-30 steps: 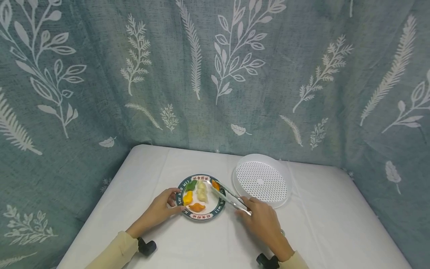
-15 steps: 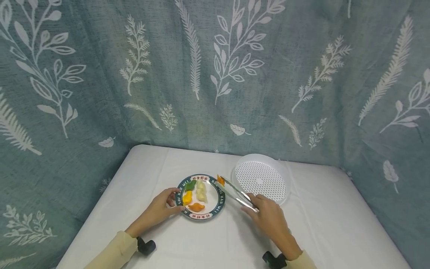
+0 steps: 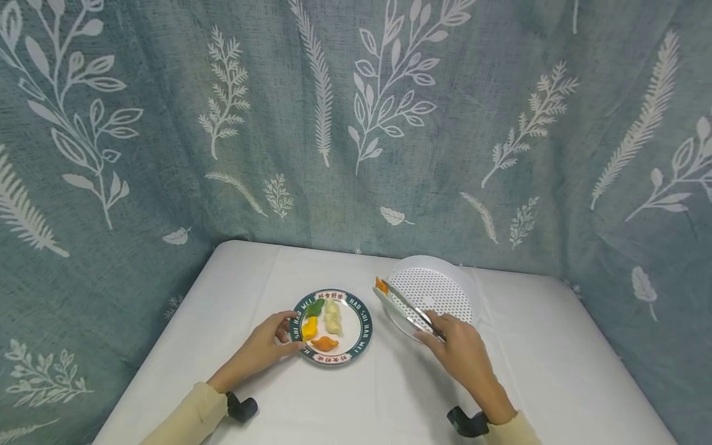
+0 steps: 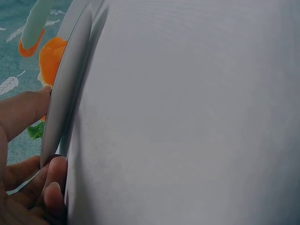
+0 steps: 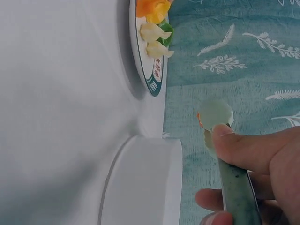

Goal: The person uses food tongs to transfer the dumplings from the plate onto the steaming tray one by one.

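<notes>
My left hand (image 3: pixel 266 347) pinches the near-left rim of a round plate (image 3: pixel 365 322), its thumb over the edge and fingers below, as the left wrist view shows. On this plate lie two pale dumplings (image 3: pixel 333 316), a green one (image 3: pixel 315 307), a yellow one (image 3: pixel 309 329) and an orange one (image 3: pixel 325 343). Metal tongs (image 3: pixel 394 303) are in my right hand (image 3: pixel 464 353), thumb on one arm and fingers on the other. Between the tong tips is another orange dumpling (image 3: pixel 381 285), raised above the table near the left rim of a white perforated steamer tray (image 3: pixel 434 285).
The steamer tray stands at the back right of the white-covered table (image 3: pixel 534 346), partly behind the tongs and right hand. Behind the table hangs a teal leaf-patterned curtain (image 3: pixel 334 204). Each wrist carries a black camera, such as the left wrist camera (image 3: pixel 242 408).
The tongs have lifted the orange dumpling from the plate's right side and carried it up and right towards the steamer tray. The left hand and plate have stayed in place.
</notes>
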{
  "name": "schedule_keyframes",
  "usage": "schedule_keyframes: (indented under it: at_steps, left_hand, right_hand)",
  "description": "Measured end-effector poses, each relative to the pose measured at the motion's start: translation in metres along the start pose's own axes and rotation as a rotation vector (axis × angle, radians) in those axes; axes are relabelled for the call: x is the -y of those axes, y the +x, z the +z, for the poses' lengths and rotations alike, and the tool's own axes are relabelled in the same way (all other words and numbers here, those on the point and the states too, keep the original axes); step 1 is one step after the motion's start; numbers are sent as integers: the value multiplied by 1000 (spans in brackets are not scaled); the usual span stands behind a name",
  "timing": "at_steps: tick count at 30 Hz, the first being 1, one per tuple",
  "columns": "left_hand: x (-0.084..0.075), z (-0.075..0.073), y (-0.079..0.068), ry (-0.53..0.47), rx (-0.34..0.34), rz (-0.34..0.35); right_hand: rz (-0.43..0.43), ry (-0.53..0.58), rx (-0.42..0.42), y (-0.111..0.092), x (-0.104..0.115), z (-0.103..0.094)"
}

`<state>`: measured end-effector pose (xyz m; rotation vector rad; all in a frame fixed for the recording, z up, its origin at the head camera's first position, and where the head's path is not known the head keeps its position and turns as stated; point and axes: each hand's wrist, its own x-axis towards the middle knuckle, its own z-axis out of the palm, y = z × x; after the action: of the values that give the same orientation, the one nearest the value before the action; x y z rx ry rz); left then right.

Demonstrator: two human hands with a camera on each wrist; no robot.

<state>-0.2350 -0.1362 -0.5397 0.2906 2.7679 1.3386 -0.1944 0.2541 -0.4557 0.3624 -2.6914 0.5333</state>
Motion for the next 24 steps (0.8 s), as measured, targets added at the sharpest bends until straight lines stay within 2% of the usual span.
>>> schedule_keyframes:
  at_steps: [11, 24]
  left_hand:
    - [2, -1, 0, 1, 18, 7]
    - [1, -1, 1, -1, 18, 3]
  right_hand:
    - [39, -16, 4, -1, -23, -10]
    - [112, -60, 38, -3, -62, -27]
